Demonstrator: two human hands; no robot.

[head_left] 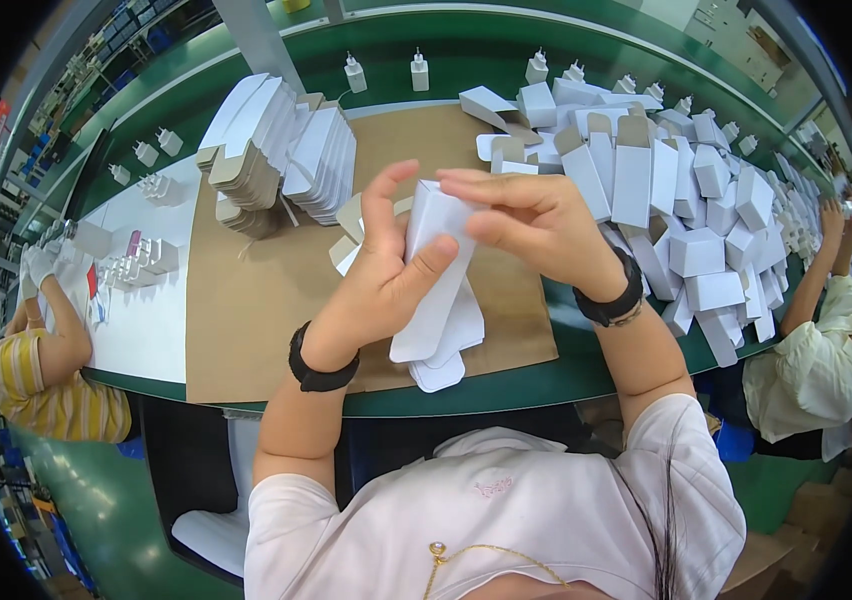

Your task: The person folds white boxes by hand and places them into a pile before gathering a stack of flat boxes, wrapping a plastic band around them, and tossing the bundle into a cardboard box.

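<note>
My left hand (371,285) is closed round a small white carton (436,235), its thumb lying along the near face and its index finger raised beside the upper end. At that upper end, my right hand (546,215) grips the carton between bent fingers and thumb, partly covering the top. The carton stands tilted above the brown board. Beneath its lower end lie flat white carton blanks (456,345), partly overlapping. Another carton piece (348,240) with a grey-brown inner side shows behind my left hand.
Stacked flat blanks (256,130) stand at the back left. A large heap of formed white cartons (706,220) covers the right side. White plug chargers (419,70) line the far green ledge. Co-workers sit left (46,370) and right (816,350); brown board (256,330) lies under my work.
</note>
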